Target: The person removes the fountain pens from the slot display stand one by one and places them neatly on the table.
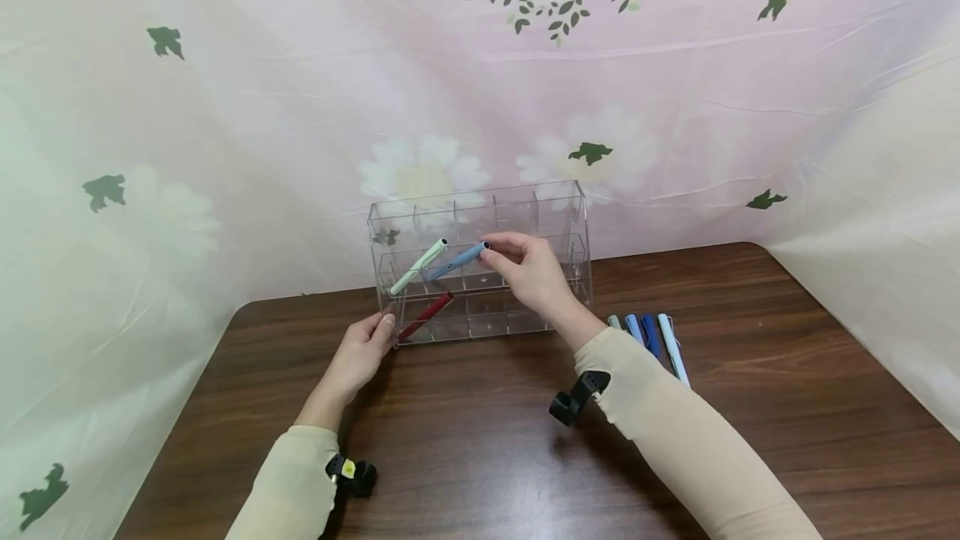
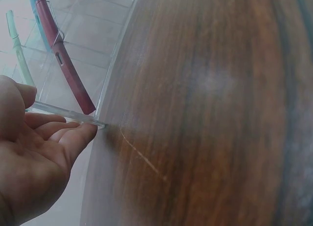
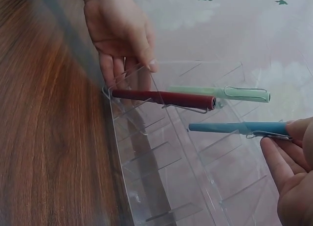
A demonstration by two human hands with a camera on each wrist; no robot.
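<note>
My right hand [image 1: 534, 273] pinches a light blue pen [image 1: 459, 260] by its clip end, the pen slanting down to the left over the clear pen organizer [image 1: 495, 325]. In the right wrist view that blue pen [image 3: 220, 128] lies across the organizer's second row. With thumb and fingers my left hand [image 1: 362, 355] grips the organizer's lower left side edge; the left wrist view shows this side wall [image 2: 63, 111] between thumb and fingers. A dark red pen [image 1: 426, 317] leans in the front left compartment. Behind it a mint green pen [image 1: 418, 267] leans in the row above.
On the brown wooden table [image 1: 465, 440], right of the organizer, lie several pens, among them a dark blue pen [image 1: 650, 335] and a pale blue pen [image 1: 672, 348], partly behind my right sleeve. A patterned cloth [image 1: 300, 123] hangs behind the table.
</note>
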